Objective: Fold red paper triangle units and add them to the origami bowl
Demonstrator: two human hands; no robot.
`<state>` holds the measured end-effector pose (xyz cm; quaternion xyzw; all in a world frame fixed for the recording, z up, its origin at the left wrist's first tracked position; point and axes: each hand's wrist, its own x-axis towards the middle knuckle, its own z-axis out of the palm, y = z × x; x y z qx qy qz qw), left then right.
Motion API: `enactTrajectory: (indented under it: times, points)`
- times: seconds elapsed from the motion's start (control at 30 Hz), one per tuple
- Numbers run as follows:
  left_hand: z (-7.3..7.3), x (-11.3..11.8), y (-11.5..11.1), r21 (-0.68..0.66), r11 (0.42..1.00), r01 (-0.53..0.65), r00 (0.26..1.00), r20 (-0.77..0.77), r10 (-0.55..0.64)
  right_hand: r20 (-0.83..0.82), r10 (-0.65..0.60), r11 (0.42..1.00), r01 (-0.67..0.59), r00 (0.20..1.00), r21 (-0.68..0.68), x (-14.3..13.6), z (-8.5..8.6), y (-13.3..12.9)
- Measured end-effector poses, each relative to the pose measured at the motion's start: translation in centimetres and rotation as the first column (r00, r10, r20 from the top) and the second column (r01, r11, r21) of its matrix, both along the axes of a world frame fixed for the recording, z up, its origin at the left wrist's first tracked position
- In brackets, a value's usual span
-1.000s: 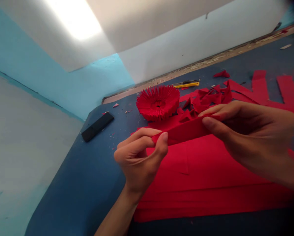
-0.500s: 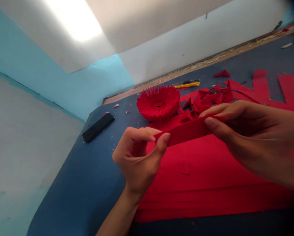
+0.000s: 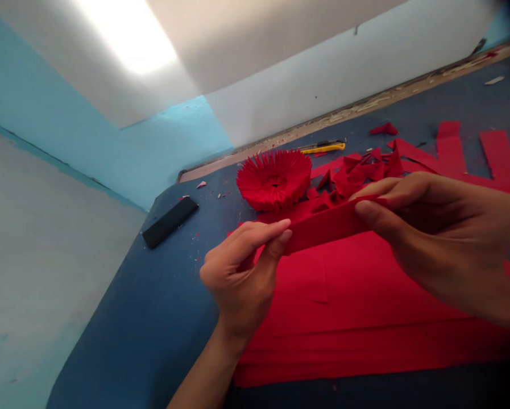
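A narrow red paper strip (image 3: 325, 228) is stretched between my two hands, above the table. My left hand (image 3: 246, 272) pinches its left end between thumb and fingertips. At the other end, my right hand (image 3: 442, 233) grips the strip between thumb and forefinger. Beneath lie large red paper sheets (image 3: 344, 307) in a layered stack. Just behind the strip sits a round, pleated red paper piece (image 3: 274, 179) with a small hole in its middle. Small folded red paper pieces (image 3: 357, 170) are heaped to its right, partly hidden by my right hand.
A yellow utility knife (image 3: 325, 147) lies at the back of the blue table (image 3: 152, 318). A black rectangular object (image 3: 170, 222) rests near the left edge. Cut red strips (image 3: 451, 147) are spread at the far right. Paper scraps dot the surface, and a wall (image 3: 323, 85) stands behind.
My left hand's fingers have straightened and moved slightly right, now pinching the strip's end from above and below. My right hand has stayed nearly still on its end.
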<state>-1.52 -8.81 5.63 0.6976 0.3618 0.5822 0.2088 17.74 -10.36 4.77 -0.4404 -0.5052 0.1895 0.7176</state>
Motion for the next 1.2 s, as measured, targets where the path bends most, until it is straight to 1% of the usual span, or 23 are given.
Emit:
enactTrajectory:
  times: [0.07, 0.17, 0.2, 0.27, 0.3, 0.37, 0.47, 0.6, 0.7, 0.8, 0.87, 0.93, 1.0, 1.03, 1.1, 1.17, 1.2]
  points:
    - [-0.1, 0.0, 0.1, -0.033, 0.999, 0.011, 1.000, -0.006, -0.011, 0.022, 0.005, 1.000, -0.005, 1.000, 0.022, 0.1, -0.3, 0.1]
    - [-0.3, -0.2, 0.5, -0.134, 0.990, 0.042, 0.997, -0.057, -0.050, 0.078, 0.050, 0.992, -0.058, 0.996, 0.112, 0.4, -1.1, 0.3]
    - [-0.4, -0.2, 0.6, -0.166, 0.984, 0.060, 0.993, -0.093, -0.076, 0.097, 0.071, 0.985, -0.085, 0.993, 0.153, 0.6, -1.4, 0.4]
    - [-0.5, -0.3, 0.9, -0.209, 0.971, 0.117, 0.972, -0.176, -0.155, 0.144, 0.125, 0.972, -0.150, 0.982, 0.179, 0.7, -1.8, 0.7]
    - [-0.5, -0.4, 1.0, -0.221, 0.964, 0.151, 0.957, -0.213, -0.199, 0.138, 0.137, 0.969, -0.162, 0.981, 0.188, 0.8, -1.9, 0.8]
    - [-0.5, -0.5, 1.2, -0.231, 0.951, 0.206, 0.928, -0.261, -0.264, 0.114, 0.123, 0.967, -0.145, 0.986, 0.211, 0.7, -2.0, 1.0]
    - [-0.4, -0.6, 1.4, -0.246, 0.943, 0.223, 0.907, -0.303, -0.293, 0.094, 0.084, 0.971, -0.103, 0.992, 0.216, 0.6, -1.9, 1.1]
    - [-0.3, -0.7, 1.5, -0.287, 0.932, 0.221, 0.886, -0.341, -0.315, 0.112, 0.131, 0.974, -0.149, 0.985, 0.172, 0.6, -1.8, 1.0]
    - [-0.3, -0.5, 1.4, -0.343, 0.908, 0.241, 0.884, -0.309, -0.352, 0.096, 0.145, 0.983, -0.154, 0.985, 0.100, 0.7, -1.6, 0.9]
    - [-0.2, -0.3, 1.3, -0.466, 0.831, 0.305, 0.884, -0.187, -0.429, 0.084, 0.110, 0.993, -0.113, 0.990, 0.034, 0.7, -1.3, 0.9]
    - [-0.1, -0.2, 1.2, -0.539, 0.776, 0.329, 0.884, -0.114, -0.454, 0.075, 0.089, 0.996, -0.090, 0.993, 0.015, 0.7, -1.1, 1.0]
    - [-0.1, -0.1, 1.2, -0.579, 0.749, 0.323, 0.887, -0.089, -0.452, 0.064, 0.089, 0.996, -0.088, 0.994, -0.018, 0.7, -1.1, 1.1]
    - [-0.2, -0.2, 1.2, -0.587, 0.752, 0.298, 0.886, -0.122, -0.447, 0.051, 0.104, 0.994, -0.102, 0.993, -0.041, 0.7, -1.1, 1.2]
    - [-0.3, -0.2, 1.2, -0.580, 0.766, 0.279, 0.879, -0.166, -0.446, 0.045, 0.110, 0.993, -0.108, 0.993, -0.040, 0.7, -1.2, 1.2]
    - [-0.5, -0.3, 1.3, -0.535, 0.809, 0.241, 0.845, -0.295, -0.447, 0.037, 0.122, 0.992, -0.121, 0.992, -0.021, 0.7, -1.3, 1.3]
    - [-0.7, -0.4, 1.4, -0.456, 0.862, 0.224, 0.795, -0.426, -0.432, 0.030, 0.139, 0.990, -0.139, 0.990, 0.007, 0.8, -1.3, 1.4]
    - [-0.7, -0.4, 1.4, -0.412, 0.883, 0.224, 0.781, -0.466, -0.415, 0.021, 0.155, 0.987, -0.156, 0.988, 0.029, 0.8, -1.3, 1.4]
